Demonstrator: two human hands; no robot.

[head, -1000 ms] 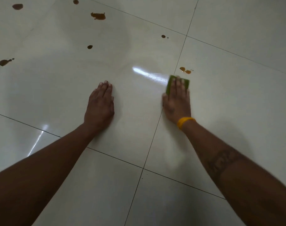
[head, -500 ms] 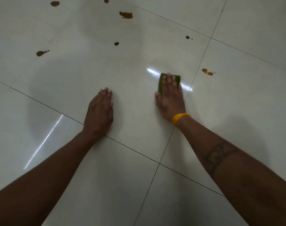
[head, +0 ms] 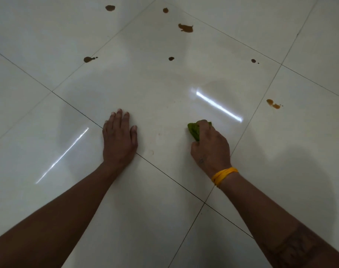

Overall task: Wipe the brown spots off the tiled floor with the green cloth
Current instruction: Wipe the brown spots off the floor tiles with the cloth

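My right hand (head: 210,147), a yellow band on its wrist, is closed around the bunched green cloth (head: 194,130) on the glossy white tiled floor (head: 164,89). My left hand (head: 119,138) lies flat on the floor, palm down, fingers slightly spread. Several brown spots lie farther out: a large blot (head: 185,28), a round dot (head: 171,58), a spot with a tail (head: 88,59), two at the top (head: 110,7) (head: 165,10), a small dot (head: 253,60), and an orange-brown smear (head: 273,104) to the right of the cloth.
Dark grout lines (head: 164,173) cross the floor between large tiles. Bright light streaks (head: 219,107) reflect off the surface. Faint pale smudges (head: 151,151) show between my hands.
My right hand drew back toward me and left, away from the orange-brown smear, and went from flat on the cloth to gripping it bunched. The view shifted, so the spots sit lower and more to the right.
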